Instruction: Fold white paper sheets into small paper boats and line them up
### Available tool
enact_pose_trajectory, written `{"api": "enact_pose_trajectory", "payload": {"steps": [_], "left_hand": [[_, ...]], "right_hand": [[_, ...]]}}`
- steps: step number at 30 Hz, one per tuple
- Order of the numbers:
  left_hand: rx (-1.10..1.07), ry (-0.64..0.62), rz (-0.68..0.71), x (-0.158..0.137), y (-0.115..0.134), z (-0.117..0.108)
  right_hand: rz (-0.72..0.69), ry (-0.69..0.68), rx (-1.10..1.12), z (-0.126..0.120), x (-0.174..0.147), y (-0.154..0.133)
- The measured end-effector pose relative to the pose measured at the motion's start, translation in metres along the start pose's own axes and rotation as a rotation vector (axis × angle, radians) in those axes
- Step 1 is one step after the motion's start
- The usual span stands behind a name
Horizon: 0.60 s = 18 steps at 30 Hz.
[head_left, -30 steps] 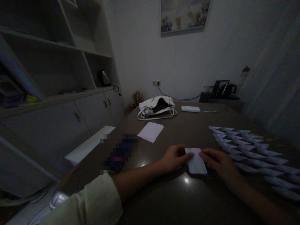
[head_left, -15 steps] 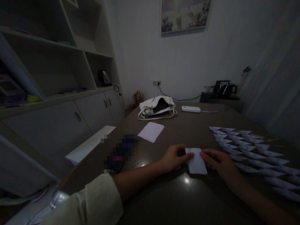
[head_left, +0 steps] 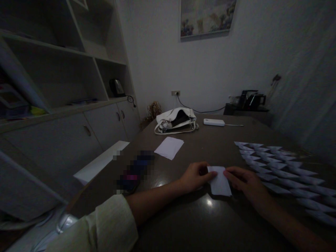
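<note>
A small white sheet of paper [head_left: 220,184], apparently folded, is held just over the dark table [head_left: 183,224]. My left hand [head_left: 197,176] pinches its left edge, thumb on top. At the upper right edge, my right hand [head_left: 243,178] grips the same paper between thumb and fingers. Beyond my left hand lies a stack of white paper sheets [head_left: 169,147], flat on the table. To the right of my right hand stand several rows of folded white paper pieces [head_left: 279,164] with pointed ends.
A white handbag [head_left: 175,120] sits at the far side, beside a white power bank [head_left: 214,122] with a short cable. A blurred-out dark phone-like object [head_left: 136,171] lies left of my hands. Shelves with a kettle [head_left: 117,87] line the left wall.
Almost nothing differs. Both hands keep their hold on the paper, whose lower edge has shifted very slightly.
</note>
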<state>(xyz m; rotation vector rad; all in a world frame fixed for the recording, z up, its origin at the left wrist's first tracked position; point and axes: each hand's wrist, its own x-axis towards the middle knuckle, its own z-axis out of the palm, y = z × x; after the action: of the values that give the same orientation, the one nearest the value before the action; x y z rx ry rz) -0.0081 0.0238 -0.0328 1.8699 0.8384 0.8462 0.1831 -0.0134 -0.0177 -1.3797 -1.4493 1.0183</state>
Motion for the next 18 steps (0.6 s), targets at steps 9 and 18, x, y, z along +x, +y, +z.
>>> {"api": "enact_pose_trajectory", "payload": {"steps": [9,18], "left_hand": [[0.023,0.006,0.0,0.0004,-0.0011,0.0],[0.007,0.016,0.013,0.0001,0.0014,0.0002]], "right_hand": [[-0.011,-0.016,-0.018,-0.001,0.0003,0.0013],[0.004,0.007,-0.031,0.0008,-0.003,-0.0055]]}}
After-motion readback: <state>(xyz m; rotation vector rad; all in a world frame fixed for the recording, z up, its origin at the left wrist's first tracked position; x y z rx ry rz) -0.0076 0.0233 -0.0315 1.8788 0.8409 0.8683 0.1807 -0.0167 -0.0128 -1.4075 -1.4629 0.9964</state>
